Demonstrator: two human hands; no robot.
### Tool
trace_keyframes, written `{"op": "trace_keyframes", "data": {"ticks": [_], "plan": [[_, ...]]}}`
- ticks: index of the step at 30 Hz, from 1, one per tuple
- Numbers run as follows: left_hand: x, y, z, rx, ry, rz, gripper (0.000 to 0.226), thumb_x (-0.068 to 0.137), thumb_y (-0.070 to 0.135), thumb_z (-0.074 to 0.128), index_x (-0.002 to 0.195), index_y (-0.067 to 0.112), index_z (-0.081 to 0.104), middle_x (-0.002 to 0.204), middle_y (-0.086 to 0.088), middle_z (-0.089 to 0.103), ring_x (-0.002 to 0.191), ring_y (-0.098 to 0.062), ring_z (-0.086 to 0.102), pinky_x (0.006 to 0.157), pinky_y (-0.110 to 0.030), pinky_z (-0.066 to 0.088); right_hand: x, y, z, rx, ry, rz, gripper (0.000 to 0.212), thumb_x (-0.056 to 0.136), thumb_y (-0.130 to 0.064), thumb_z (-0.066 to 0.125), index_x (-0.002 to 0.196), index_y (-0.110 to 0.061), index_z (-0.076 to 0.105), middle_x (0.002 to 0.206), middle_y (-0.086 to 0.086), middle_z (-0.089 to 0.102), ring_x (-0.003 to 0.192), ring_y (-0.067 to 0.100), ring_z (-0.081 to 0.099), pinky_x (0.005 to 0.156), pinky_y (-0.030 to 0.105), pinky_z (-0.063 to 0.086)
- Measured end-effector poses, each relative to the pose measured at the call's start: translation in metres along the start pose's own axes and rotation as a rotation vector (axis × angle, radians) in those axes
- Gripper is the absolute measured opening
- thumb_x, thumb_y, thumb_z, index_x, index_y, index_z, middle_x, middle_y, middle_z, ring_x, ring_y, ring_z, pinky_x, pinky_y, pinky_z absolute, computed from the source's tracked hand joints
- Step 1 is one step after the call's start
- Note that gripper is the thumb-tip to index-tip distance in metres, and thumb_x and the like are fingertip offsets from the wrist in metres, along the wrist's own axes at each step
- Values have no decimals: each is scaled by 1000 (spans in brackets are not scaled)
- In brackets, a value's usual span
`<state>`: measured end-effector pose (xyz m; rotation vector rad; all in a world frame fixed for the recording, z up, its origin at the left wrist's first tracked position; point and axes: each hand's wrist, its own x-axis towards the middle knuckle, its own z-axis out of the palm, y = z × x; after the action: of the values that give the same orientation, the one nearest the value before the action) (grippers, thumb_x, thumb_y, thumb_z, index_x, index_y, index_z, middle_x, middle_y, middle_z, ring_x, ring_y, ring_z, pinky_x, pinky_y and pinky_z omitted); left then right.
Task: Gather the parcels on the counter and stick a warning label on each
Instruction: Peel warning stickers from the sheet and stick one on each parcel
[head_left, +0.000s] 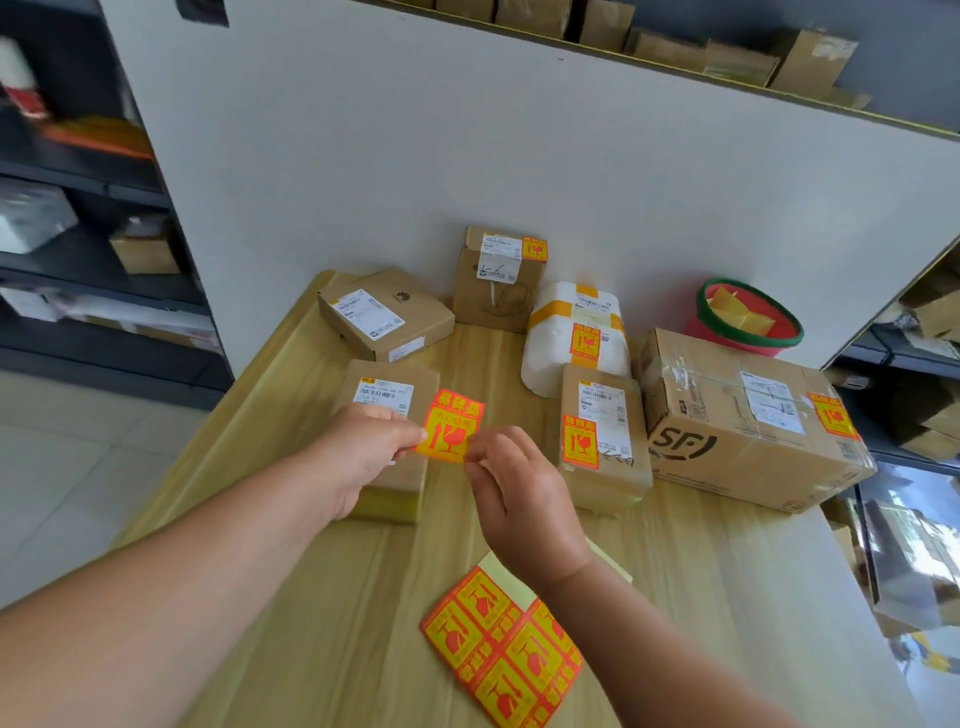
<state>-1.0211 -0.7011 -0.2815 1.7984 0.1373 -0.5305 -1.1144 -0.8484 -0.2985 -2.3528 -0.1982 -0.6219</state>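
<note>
An orange and yellow warning label (451, 423) is held in the air between my hands. My left hand (363, 447) pinches its left edge, and my right hand (514, 488) pinches its lower right corner. Under it lies a flat brown parcel (387, 395) with a white shipping slip and no warning label. A second flat parcel (384, 312) behind it is also bare. Labels show on the upright box (496, 278), the white bag parcel (574, 332), the small box (602, 431) and the big SF carton (748, 415). A label sheet (501, 652) lies near me.
The wooden counter (727, 597) ends at a white wall behind. A red basket with a green rim (748, 317) stands at the back right. Dark shelves with boxes flank the counter on both sides.
</note>
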Motion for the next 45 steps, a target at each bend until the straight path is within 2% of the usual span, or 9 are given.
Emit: {"op": "trace_keyframes", "data": {"ticks": [5, 8, 12, 18, 23, 26, 30, 35, 45], "plan": [[10, -5, -30, -41, 122, 36, 14, 83, 12, 66, 71, 13, 60, 67, 1, 57, 65, -11, 49, 59, -23, 35, 23, -14, 28, 320, 117, 539, 13, 94, -27, 54, 82, -24, 58, 71, -7, 57, 63, 3, 48, 59, 25, 42], [14, -10, -46, -47, 126, 47, 13, 84, 17, 67, 72, 15, 62, 70, 4, 62, 67, -9, 52, 58, -23, 34, 44, -19, 40, 426, 74, 834, 16, 90, -32, 60, 79, -21, 61, 71, 0, 62, 60, 7, 51, 56, 25, 43], [21, -16, -61, -63, 94, 54, 12, 84, 18, 67, 73, 14, 64, 70, 5, 65, 68, -7, 55, 58, -21, 34, 62, -28, 59, 600, 3, 1017, 16, 87, -29, 66, 82, -13, 66, 70, -1, 64, 64, 11, 54, 65, 29, 48], [34, -25, -77, -67, 63, 47, 10, 84, 17, 67, 76, 12, 64, 68, 7, 65, 64, -2, 54, 56, -17, 33, 74, -36, 85, 661, -11, 1097, 13, 90, -16, 61, 78, -12, 61, 56, -8, 62, 53, 5, 52, 52, 20, 43], [45, -37, -88, -60, 9, 23, 9, 85, 18, 66, 77, 15, 66, 73, 8, 66, 71, -2, 56, 59, -17, 34, 77, -38, 103, 608, -20, 1138, 18, 92, -15, 56, 74, -14, 58, 60, -4, 59, 53, 6, 50, 51, 20, 41], [54, -46, -97, -31, -2, 28, 2, 86, 17, 65, 88, 16, 66, 86, 8, 66, 81, -5, 58, 63, -15, 37, 78, -34, 111, 585, 12, 1181, 18, 94, -15, 54, 76, -12, 56, 62, -1, 58, 56, 9, 48, 54, 23, 39], [66, -62, -109, 98, 15, 71, 18, 86, 13, 64, 104, 16, 63, 87, 9, 61, 80, -2, 56, 63, -12, 37, 74, -20, 111, 584, 77, 1273, 16, 94, -12, 52, 78, -11, 55, 59, 1, 53, 52, 12, 43, 49, 23, 36], [77, -78, -111, 286, -52, 83, 19, 85, 14, 64, 104, 14, 64, 78, 6, 60, 73, -12, 58, 68, -24, 44, 63, -6, 108, 554, 123, 1341, 16, 95, -13, 53, 79, -11, 56, 60, 2, 52, 50, 9, 44, 45, 21, 35], [92, -92, -112, 575, -138, 150, 38, 81, 16, 65, 118, 24, 59, 86, 10, 60, 80, -16, 60, 67, -26, 44, 73, -23, 142, 438, -96, 1238, 15, 93, -14, 53, 80, -12, 59, 62, 0, 56, 49, 8, 47, 47, 23, 35]]}}
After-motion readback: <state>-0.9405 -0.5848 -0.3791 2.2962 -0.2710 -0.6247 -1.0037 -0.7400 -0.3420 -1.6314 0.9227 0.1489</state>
